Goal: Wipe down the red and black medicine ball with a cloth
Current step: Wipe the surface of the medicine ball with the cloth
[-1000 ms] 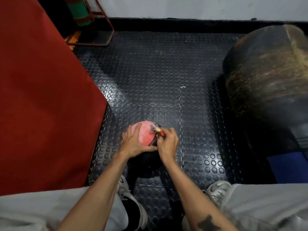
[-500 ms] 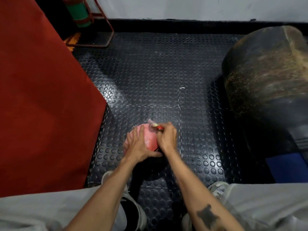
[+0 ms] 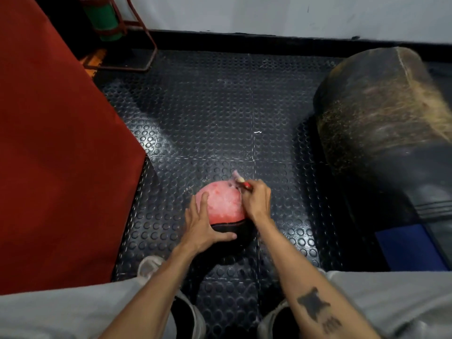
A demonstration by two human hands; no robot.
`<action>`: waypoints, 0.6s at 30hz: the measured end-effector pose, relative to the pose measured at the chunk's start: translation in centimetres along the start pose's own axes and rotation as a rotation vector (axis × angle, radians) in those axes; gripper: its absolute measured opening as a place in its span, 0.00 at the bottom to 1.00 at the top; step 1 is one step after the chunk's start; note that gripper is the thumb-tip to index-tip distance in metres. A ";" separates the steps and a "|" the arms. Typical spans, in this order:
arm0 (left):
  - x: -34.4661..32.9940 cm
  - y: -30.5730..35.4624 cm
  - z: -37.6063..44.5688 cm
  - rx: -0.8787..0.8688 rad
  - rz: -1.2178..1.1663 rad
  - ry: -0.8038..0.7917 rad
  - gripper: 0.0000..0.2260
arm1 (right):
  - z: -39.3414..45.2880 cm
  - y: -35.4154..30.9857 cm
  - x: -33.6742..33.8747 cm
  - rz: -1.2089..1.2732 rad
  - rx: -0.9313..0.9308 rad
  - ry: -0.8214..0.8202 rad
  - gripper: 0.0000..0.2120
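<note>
Steadying item: medicine ball (image 3: 223,206), red upper half, black lower half, lay on the studded floor (image 3: 195,118) between your feet. Your left hand (image 3: 203,223) lay spread on the ball's left flank, fingers straight, thumb across the black band, presumably to stop it rolling under the strokes. Your right hand (image 3: 256,201) was clamped on a small red-handled tool with a pale tip (image 3: 241,181), touching the ball's far right edge; whether a cloth was there, you could not tell. Right of the ball, well apart: worn punching bag (image 3: 381,123). Left of the ball: red mat (image 3: 53,155).
</note>
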State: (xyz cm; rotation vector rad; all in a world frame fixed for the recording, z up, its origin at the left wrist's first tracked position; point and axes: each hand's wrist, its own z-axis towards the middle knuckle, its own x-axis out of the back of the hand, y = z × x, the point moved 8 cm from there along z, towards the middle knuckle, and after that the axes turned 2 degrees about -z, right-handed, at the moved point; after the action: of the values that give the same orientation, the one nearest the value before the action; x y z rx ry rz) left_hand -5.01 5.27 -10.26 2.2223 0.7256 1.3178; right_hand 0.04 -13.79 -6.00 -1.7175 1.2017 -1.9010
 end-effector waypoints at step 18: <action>-0.8 1.3 0.3 0.047 0.052 0.021 0.66 | -2.7 -0.3 -0.1 -0.015 -0.031 0.084 0.16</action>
State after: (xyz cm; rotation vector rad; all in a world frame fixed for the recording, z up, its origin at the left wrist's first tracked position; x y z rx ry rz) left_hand -4.76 3.74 -10.15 2.2820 0.7183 1.3643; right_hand -2.31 -12.55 -5.59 -1.6823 1.2586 -1.9913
